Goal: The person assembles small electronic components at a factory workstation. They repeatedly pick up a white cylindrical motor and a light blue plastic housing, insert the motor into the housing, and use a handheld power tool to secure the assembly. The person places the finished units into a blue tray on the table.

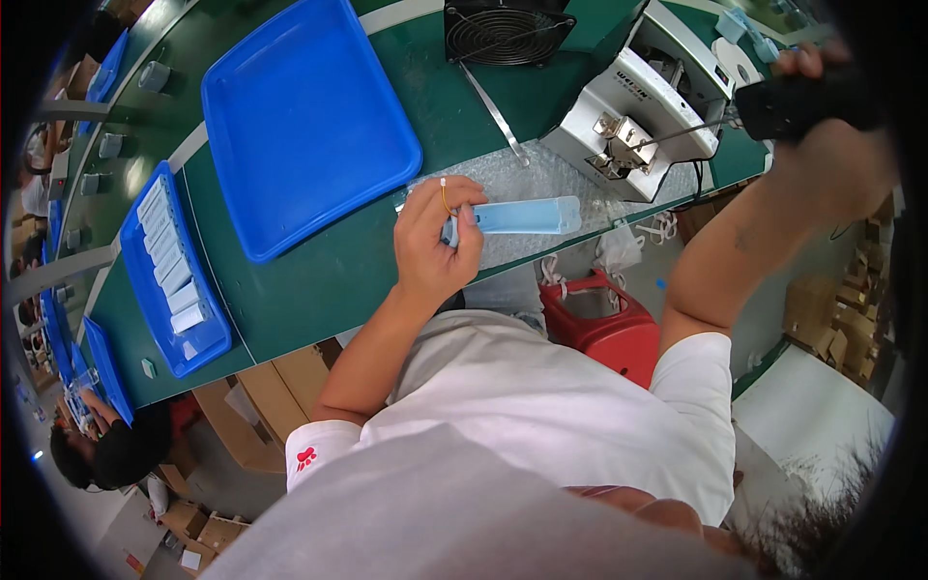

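Along green surface (319,295): left hand (433,242) pinching pale-blue case (527,216); right hand (839,145) gripping black screwdriver (788,104) near silver machine (619,106).

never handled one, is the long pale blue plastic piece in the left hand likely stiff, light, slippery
The long pale blue plastic piece is probably stiff, as it juts out straight from the left hand without visible sag. It is likely light, since that hand grips it near one end. Its smooth sheen may make it slippery.
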Tool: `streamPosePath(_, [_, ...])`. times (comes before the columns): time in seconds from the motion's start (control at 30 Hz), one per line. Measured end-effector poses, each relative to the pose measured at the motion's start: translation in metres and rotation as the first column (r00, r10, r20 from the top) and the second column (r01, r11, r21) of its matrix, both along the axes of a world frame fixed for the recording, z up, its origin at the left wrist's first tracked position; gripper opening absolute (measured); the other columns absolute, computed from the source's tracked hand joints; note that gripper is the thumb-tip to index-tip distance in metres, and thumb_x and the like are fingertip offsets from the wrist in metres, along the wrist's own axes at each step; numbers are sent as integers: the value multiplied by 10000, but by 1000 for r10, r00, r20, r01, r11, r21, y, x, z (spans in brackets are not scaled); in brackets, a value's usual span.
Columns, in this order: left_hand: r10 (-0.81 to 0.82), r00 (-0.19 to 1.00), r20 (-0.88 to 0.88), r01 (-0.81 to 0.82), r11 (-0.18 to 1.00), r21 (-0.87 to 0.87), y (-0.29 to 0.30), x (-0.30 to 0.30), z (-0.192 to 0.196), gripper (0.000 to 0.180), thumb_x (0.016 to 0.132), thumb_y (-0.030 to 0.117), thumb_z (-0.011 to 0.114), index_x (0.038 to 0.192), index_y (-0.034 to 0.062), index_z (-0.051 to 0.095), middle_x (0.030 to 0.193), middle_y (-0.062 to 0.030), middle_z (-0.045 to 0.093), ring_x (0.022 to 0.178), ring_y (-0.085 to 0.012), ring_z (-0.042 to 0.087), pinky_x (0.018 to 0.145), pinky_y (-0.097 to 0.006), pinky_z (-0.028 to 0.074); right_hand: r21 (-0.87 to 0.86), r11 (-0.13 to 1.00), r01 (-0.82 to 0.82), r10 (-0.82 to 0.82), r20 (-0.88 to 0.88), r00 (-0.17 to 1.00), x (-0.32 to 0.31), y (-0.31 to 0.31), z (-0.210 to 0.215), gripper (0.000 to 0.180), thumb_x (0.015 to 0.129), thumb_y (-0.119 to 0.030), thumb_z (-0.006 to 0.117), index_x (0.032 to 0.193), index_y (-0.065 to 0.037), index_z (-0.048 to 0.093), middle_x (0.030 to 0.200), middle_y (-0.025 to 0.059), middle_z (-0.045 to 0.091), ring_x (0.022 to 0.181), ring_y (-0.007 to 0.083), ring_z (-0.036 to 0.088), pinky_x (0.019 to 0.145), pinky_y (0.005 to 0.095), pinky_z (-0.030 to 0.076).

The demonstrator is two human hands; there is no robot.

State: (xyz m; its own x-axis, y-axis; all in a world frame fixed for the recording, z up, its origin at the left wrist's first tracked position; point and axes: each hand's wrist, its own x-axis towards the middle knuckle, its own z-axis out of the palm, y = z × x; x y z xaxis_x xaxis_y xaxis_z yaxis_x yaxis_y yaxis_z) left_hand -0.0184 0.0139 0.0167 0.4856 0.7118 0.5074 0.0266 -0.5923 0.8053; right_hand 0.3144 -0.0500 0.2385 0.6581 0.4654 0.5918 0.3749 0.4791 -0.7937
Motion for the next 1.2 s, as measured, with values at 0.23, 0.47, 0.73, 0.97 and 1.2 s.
streamPosePath(0.23, [13,1000,10,-13,1000,-26,0,-2,5,144,920,-29,513,957,-19,653,966,-158,690,842,-279,642,777,-342,499,-1,1000,26,-26,69,997,-35,11,-30,515,947,-437,464,1054,59,555,886,187,592,679,295,582,671,453,519])
streamPosePath(0.47, [31,999,39,-30,999,-29,0,-5,-1,155,949,18,501,958,-6,654,944,-146,684,789,-288,620,733,-354,481,235,790,-566,606,-164,778,-92,-19,-27,685,876,-683,550,1118,-42,550,918,114,519,656,144,501,588,288,399])
streamPosePath(0.73, [15,991,132,-2,995,-100,-1,-11,-12,173,971,54,482,985,13,649,959,-139,682,810,-274,604,729,-362,475,239,950,-202,187,85,979,-150,38,-40,600,1028,-632,344,1136,-60,488,879,121,559,539,158,545,408,278,462])
streamPosePath(0.97, [17,995,95,-7,994,-106,-4,-12,-12,175,969,76,489,988,18,653,962,-130,681,802,-279,609,717,-357,484,235,947,-220,207,77,975,-151,46,-57,584,1045,-620,324,1199,-75,467,869,125,560,507,164,539,367,270,444])
streamPosePath(1.2, [41,994,100,-28,991,-128,-4,-12,-11,180,971,81,486,988,17,653,958,-133,682,799,-282,614,717,-361,489,251,935,-251,242,65,968,-159,43,-59,573,1062,-607,304,1263,-90,447,859,129,560,476,169,532,327,263,426])
